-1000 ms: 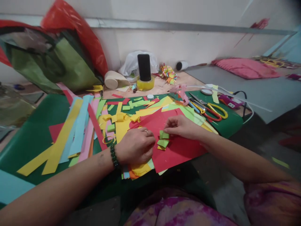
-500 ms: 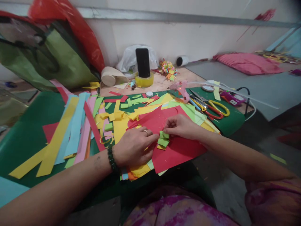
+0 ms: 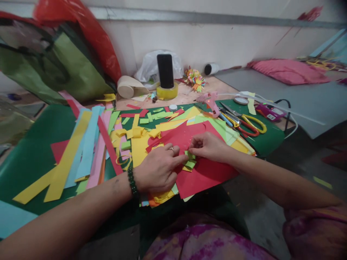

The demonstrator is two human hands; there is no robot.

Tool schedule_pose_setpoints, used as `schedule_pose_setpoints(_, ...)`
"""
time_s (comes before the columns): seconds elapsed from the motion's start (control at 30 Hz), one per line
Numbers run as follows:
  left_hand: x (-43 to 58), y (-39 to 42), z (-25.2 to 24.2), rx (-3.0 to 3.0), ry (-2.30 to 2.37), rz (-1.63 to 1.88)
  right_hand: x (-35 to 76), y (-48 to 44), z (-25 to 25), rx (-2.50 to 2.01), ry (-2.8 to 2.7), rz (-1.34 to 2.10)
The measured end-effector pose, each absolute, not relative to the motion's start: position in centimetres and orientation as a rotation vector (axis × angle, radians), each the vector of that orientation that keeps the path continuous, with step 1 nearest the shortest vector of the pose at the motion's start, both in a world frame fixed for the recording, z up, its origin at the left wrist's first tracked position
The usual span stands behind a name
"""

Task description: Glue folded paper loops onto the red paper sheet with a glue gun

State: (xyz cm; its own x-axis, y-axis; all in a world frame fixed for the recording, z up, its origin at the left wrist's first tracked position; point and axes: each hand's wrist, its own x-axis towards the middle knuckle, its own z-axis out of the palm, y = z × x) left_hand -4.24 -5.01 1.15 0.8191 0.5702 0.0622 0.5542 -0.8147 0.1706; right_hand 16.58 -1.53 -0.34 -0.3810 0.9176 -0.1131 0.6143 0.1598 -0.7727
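Small green paper pieces (image 3: 190, 164), with a yellow edge showing beneath, lie on a red paper sheet (image 3: 206, 180). My left hand (image 3: 159, 168) is closed, its index finger reaching out and holding down the left side of the green paper; the other fingers are curled. At the upper edge of the same paper, my right hand (image 3: 207, 146) pinches with thumb and forefinger. The fingers partly hide the spot where they meet the paper. Yellow paper sheets (image 3: 138, 150) lie under the red one and beside my left hand.
Long paper strips (image 3: 89, 144) spread over the green table cover (image 3: 29, 133) at left. A pink glue gun (image 3: 213, 104) and scissors (image 3: 251, 124) lie beyond my right hand. A phone (image 3: 165, 70) stands in a yellow tape roll (image 3: 167, 93), near a colourful paper ball (image 3: 196, 79).
My left index finger has moved right and now covers part of the green paper. My right hand keeps its pinch at nearly the same place. The view has shifted slightly.
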Motion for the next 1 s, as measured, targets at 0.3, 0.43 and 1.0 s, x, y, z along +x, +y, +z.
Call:
schedule_pose_setpoints(0.3, -4.1, -4.9, 1.0, 2.83, 0.903, 0.181, 16.4, -2.0, 0.1, -1.432, -2.087, 1.071)
schedule_pose_setpoints(0.43, -4.1, -4.8, 1.0, 2.826, 0.907, 0.171, 16.4, -2.0, 0.1, -1.429, -2.087, 1.087)
schedule_pose_setpoints(1.0, -4.4, -4.7, 1.1, 2.708, 0.991, 0.185, 17.3, -2.8, 0.9, -1.316, -2.356, 0.681)
